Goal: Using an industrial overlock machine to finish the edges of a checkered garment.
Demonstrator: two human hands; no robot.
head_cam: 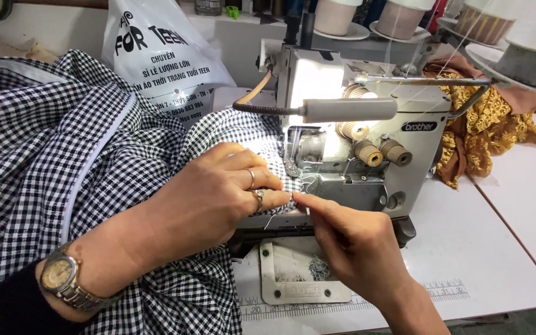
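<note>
Fingers (pixel 262 186) of left hand (pixel 212 198): held together, laid flat on checked fabric (pixel 63 155), pressing it down just at 9 o'clock of the presser foot (pixel 293 167). Two rings on the middle fingers; wristwatch (pixel 60 279) on the wrist at 7 o'clock.

Fingers (pixel 308 201) of right hand (pixel 355 248): index and thumb pressed together, apparently pinching the fabric edge; tips touching the left fingertips, directly at 6 o'clock of the presser foot. Whether a thread is also held: cannot tell.

Checked fabric: black-and-white gingham, bunched in large folds from 9 o'clock of the hands across the left part of the table (pixel 504 242), narrow end fed under the presser foot. Pale strip of trim running through the folds.

Sewing machine (pixel 367 124): white body at 12 o'clock of the hands, lit work area, two round knobs on the front, bar-shaped lamp across the upper part.

Metal plate (pixel 293 279): on the table at 6 o'clock of the machine, partly under the right hand, ruler scale below it.

Plastic bag (pixel 156 49): white, at 11 o'clock. Yellow lace cloth (pixel 491 124): at 3 o'clock of the machine. Thread cones (pixel 528 56): at 1 o'clock.
</note>
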